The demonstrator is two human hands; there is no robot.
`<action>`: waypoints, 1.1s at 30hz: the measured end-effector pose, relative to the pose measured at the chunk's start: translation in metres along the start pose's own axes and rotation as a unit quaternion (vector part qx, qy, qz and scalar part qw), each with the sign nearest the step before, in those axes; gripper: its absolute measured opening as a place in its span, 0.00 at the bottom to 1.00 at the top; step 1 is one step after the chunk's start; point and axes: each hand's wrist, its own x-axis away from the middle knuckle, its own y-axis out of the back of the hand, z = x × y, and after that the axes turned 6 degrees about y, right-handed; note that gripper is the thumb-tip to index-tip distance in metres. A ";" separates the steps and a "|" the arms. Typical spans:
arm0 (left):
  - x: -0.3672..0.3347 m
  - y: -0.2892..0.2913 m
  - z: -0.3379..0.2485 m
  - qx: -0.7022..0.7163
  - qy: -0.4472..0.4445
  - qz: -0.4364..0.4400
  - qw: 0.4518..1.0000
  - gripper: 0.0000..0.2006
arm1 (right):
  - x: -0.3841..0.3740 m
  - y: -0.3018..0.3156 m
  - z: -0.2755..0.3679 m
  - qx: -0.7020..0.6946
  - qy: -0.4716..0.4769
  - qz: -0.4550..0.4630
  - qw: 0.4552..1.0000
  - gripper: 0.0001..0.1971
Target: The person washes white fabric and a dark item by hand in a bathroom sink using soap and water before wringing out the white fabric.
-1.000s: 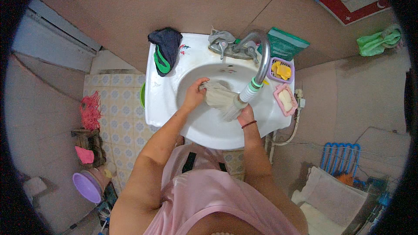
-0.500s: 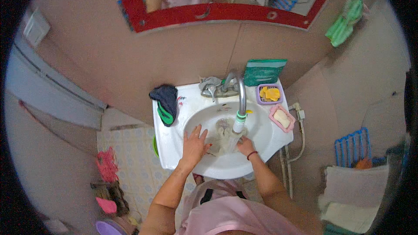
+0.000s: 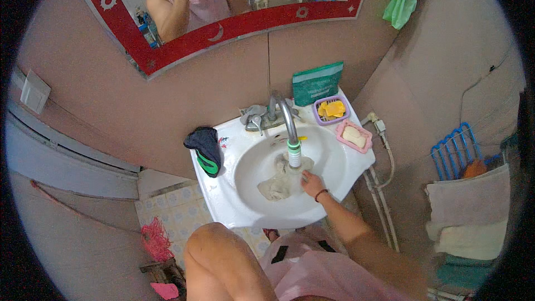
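1. The pale cloth (image 3: 276, 187) lies crumpled in the sink (image 3: 331, 159), partly beneath the mouth of the faucet (image 3: 287, 120) and spreading toward us from it.
2. Our right hand (image 3: 313, 184) is just right of the faucet's mouth and nearer us, at the cloth's edge; its fingers look curled close together, but we cannot tell whether they grip the cloth.
3. Our left arm (image 3: 223, 256) is bent up, its hand out of direct view, so we cannot tell how those fingers stand.
4. Working one-handed, we would do best to pinch a generous fold and turn it beneath the faucet's mouth.
5. We should spread the bunched part; water would likely miss the inner folds.
6. Low movements should spare the pink dish (image 3: 368, 141) right of the faucet.
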 end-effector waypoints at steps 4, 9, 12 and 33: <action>0.079 -0.028 -0.017 0.085 0.173 0.397 0.897 0.12 | 0.000 0.001 0.010 -0.013 0.019 0.003 1.000 0.17; 0.160 -0.050 -0.058 0.111 0.226 0.569 0.783 0.09 | 0.002 0.001 -0.008 -0.053 -0.058 0.018 0.997 0.19; 0.280 0.002 -0.090 0.161 0.837 0.333 0.403 0.08 | -0.007 -0.001 0.013 -0.091 -0.093 -0.001 0.992 0.17; 0.346 -0.006 -0.073 0.072 0.988 -0.085 0.110 0.23 | -0.053 -0.084 -0.043 -0.220 0.068 -0.093 0.969 0.08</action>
